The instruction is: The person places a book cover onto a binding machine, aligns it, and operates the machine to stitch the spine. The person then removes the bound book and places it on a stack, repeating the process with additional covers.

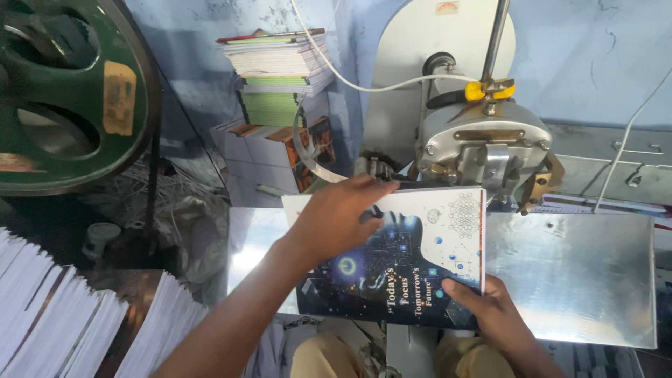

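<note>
Now left hand flat on booklet, right hand pinching near corner; booklet on counter under stitcher head. Best keep spine square, fingers away from head.

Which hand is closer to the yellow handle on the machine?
Left. The left hand lies on the book's top, below the yellow handle; the right hand grips the bottom corner.

Green flywheel at 10 o'clock. Stacked notebooks at 12. White paper stacks at 8. Steel counter at 4.
</note>
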